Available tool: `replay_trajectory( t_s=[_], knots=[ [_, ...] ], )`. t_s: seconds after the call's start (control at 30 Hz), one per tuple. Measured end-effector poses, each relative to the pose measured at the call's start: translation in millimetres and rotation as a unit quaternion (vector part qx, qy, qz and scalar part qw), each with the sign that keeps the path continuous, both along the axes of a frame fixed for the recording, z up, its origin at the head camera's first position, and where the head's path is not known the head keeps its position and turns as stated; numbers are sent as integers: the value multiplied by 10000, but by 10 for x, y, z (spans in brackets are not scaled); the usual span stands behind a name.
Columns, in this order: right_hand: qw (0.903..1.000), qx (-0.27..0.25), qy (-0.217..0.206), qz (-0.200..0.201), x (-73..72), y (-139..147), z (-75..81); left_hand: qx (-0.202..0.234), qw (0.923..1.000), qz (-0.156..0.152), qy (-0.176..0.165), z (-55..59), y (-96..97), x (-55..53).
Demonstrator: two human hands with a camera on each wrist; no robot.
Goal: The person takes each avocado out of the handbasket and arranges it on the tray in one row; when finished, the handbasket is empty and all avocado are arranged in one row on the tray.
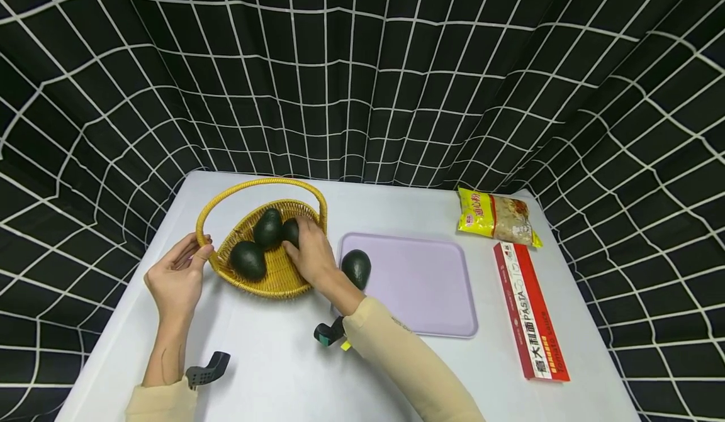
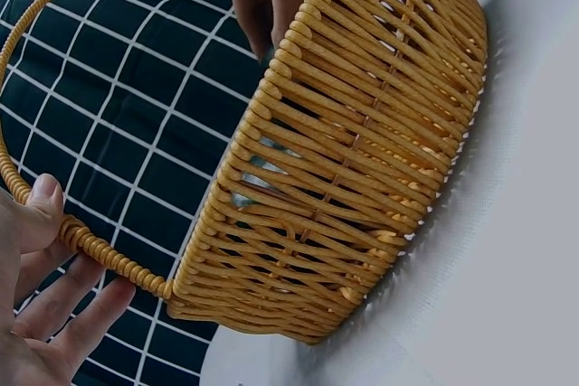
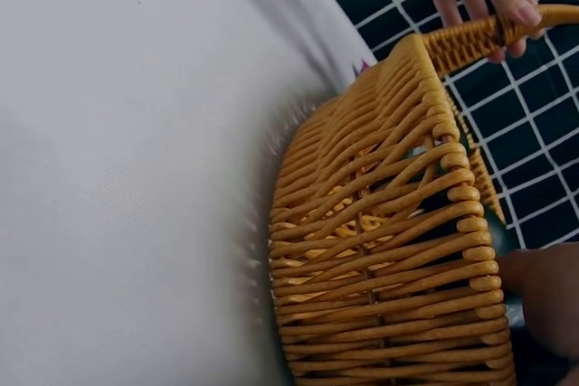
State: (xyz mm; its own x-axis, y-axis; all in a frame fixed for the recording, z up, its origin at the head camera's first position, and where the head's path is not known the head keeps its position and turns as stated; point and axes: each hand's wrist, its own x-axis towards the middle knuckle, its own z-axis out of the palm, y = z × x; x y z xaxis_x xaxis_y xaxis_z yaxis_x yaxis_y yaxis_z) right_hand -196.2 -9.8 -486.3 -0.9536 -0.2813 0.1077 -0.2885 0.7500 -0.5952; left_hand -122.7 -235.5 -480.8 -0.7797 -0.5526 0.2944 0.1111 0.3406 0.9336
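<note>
The person's left hand [image 1: 180,277] grasps the handle [image 1: 263,183] of a yellow wicker basket [image 1: 280,274] near its lower left end; in the left wrist view the thumb lies over the wrapped cane, with fingers beneath it. The right hand [image 1: 311,252] reaches over the rim and grasps a dark green avocado [image 1: 290,231] inside the basket, thumb on the near side; the far fingertips are hard to make out. That avocado is at the right of the basket's inside.

Just beside it in the basket lies a second avocado [image 1: 268,227], and a third avocado [image 1: 247,261] sits nearer the left hand. The basket stands on the white desk [image 1: 272,359], its handle arching up over the far side. Both arms wear cream sleeves [image 1: 413,362], and a small black device [image 1: 208,369] shows at the left wrist.

To the right of the basket, a fourth avocado [image 1: 356,269] lies at the left edge of a pale purple tray [image 1: 421,287], close to the right forearm. Farther right are a yellow bag of pasta [image 1: 494,216] and, nearer the person, a long red and white box [image 1: 531,312]. A black cloth with white grid lines [image 1: 351,63] surrounds the desk.
</note>
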Motion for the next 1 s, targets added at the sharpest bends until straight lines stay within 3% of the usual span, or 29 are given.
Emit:
replay_trajectory(
  t_s=[0.47,0.8,1.0],
  knots=[
    [9979,-605,251,-5,162,106,106,-40,9999,-45,84,-1,-4,13],
    [9947,-989,228,173,297,192,221,61,9999,-17,136,-17,-21,-3],
    [9936,-1109,189,50,390,296,316,70,9998,-62,151,-9,-18,-7]
  ],
)
